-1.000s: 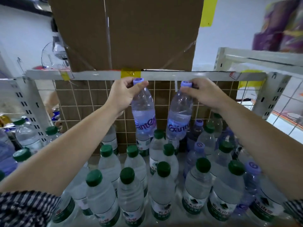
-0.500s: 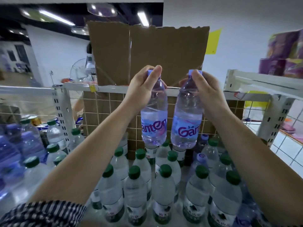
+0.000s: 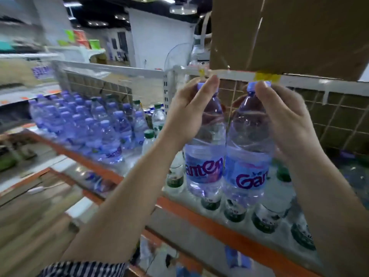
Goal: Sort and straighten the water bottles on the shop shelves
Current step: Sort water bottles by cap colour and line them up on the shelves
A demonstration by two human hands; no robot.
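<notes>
Two clear, thin-walled plastic bottles hang side by side in front of the shelving, each held by its top. The left hand (image 3: 185, 116) curls its fingers and thumb round the neck and lilac cap of the left bottle (image 3: 205, 166). The right hand (image 3: 287, 120) pinches the cap and neck of the right bottle (image 3: 247, 176) in the same way. Both bottles are upright, ribbed at the shoulder and smooth at the waist. Each is wrapped in a glossy blue-violet label with purple lettering, and their flanks lie so close that they seem to touch. They are lifted clear above a row of green-labelled bottles (image 3: 233, 210) standing on the shelf (image 3: 199, 212), whose front edge is a flat orange strip. To the left, past a white perforated upright (image 3: 165, 90), a dense block of purple-capped bottles (image 3: 89, 126) fills the neighbouring bay, blurred in outline. A few green-capped bottles (image 3: 148, 136) stand between that block and the held pair. Behind the hands a thin wire grid (image 3: 339, 120) backs the shelf, with brown cardboard showing through its squares. A large matt cardboard box (image 3: 289, 33) sits on the white rail (image 3: 139, 71) above, its lower edge close over the two caps. A striped sleeve (image 3: 83, 268) shows at the left forearm.
</notes>
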